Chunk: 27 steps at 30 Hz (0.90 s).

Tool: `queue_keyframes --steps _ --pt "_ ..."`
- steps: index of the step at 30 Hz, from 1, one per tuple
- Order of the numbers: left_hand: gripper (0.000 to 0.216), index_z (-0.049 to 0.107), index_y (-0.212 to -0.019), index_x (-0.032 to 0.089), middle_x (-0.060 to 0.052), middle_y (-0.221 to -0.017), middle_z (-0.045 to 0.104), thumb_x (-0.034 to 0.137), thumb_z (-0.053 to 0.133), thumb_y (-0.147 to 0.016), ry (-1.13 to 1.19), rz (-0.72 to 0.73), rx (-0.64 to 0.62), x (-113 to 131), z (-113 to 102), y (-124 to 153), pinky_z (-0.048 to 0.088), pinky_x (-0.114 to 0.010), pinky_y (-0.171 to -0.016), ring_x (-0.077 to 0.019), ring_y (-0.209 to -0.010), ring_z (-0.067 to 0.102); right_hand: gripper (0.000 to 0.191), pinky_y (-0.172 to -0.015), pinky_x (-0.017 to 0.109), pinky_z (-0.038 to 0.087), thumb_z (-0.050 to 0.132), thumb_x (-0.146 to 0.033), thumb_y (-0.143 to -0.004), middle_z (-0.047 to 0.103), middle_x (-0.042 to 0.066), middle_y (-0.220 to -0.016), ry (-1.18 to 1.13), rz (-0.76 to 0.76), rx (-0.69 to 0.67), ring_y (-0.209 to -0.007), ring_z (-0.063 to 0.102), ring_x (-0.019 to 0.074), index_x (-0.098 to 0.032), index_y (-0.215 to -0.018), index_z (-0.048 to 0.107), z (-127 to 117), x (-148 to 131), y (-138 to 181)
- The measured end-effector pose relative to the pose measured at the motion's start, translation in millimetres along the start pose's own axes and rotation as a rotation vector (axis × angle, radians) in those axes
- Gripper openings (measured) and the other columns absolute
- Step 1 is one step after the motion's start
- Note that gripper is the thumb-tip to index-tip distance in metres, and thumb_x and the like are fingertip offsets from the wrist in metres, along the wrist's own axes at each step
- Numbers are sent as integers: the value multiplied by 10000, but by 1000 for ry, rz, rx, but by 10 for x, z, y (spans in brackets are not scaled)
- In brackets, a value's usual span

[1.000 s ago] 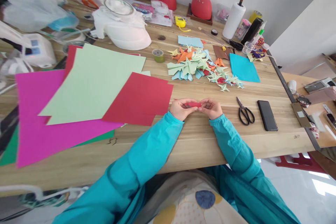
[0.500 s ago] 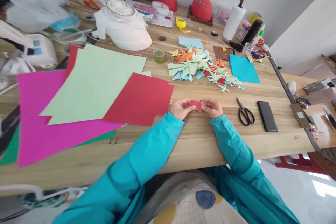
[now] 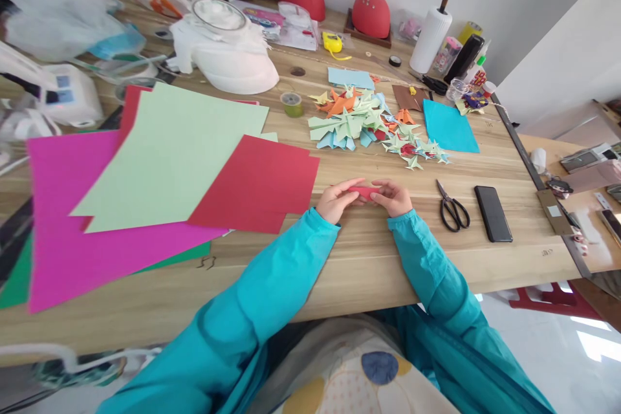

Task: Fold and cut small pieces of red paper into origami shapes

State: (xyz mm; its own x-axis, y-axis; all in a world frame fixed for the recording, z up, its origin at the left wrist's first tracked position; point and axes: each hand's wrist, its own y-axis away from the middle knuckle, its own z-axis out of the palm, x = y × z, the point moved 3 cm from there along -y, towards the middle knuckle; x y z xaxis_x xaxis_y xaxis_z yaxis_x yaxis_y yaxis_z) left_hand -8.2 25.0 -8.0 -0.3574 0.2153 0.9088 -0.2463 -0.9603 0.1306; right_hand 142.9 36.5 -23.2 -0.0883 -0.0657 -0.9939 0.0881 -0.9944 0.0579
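Both of my hands meet over the wooden table (image 3: 369, 259), pinching a small folded red paper piece (image 3: 363, 191) between them. My left hand (image 3: 336, 199) grips its left end with fingers curled. On the other end, my right hand (image 3: 394, 198) is closed on the paper too. Just left of my hands lies a red paper sheet (image 3: 257, 182). A pile of folded paper shapes (image 3: 369, 126) in green, orange and blue sits farther back.
Large sheets lie at the left: light green (image 3: 169, 149), magenta (image 3: 82, 220). Black scissors (image 3: 451, 208) and a black phone (image 3: 492, 212) rest right of my hands. A blue sheet (image 3: 449, 126), a paper towel roll (image 3: 431, 37), a white vessel (image 3: 226, 45) and plastic bags stand behind.
My hands have kept working the small red paper; the left fingers have stretched a little farther over it. Nothing else on the table has moved.
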Motion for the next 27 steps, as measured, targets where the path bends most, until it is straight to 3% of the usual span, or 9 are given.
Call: queue_keyframes --steps 3,8,16,22,27 --pt "436 638 -993 110 -83 -832 695 331 688 -620 -146 85 60 55 -31 1 518 -339 -748 -180 -697 647 439 -483 233 460 761 -366 -504 612 -43 -524 -68 40 -8 -454 561 99 -169 -863 603 -13 -7 -2" --pt "429 657 -941 109 -71 -703 692 377 698 -609 -255 104 91 64 -57 -2 519 -331 -727 -182 -661 645 449 -528 253 498 737 -350 -552 680 -5 -668 -151 90 -89 -554 627 130 -186 -948 603 41 -5 23" --pt "404 666 -918 109 -60 -653 684 373 694 -613 -282 144 177 83 -87 -4 524 -321 -689 -173 -615 640 412 -462 245 485 750 -355 -516 671 17 -582 -103 153 -79 -468 605 135 -139 -842 621 50 -14 55" --pt "445 659 -930 99 -51 -623 676 381 712 -589 -199 127 209 72 -103 -24 524 -318 -675 -159 -575 626 461 -415 221 452 687 -493 -555 630 0 -509 -37 214 50 -425 576 123 -156 -856 593 31 -57 51" --pt "487 655 -945 102 -54 -632 676 386 736 -557 -103 81 205 17 -111 -41 522 -339 -687 -167 -584 628 450 -420 208 437 610 -547 -620 611 -8 -568 55 103 114 -468 558 102 -168 -863 601 63 -133 67"
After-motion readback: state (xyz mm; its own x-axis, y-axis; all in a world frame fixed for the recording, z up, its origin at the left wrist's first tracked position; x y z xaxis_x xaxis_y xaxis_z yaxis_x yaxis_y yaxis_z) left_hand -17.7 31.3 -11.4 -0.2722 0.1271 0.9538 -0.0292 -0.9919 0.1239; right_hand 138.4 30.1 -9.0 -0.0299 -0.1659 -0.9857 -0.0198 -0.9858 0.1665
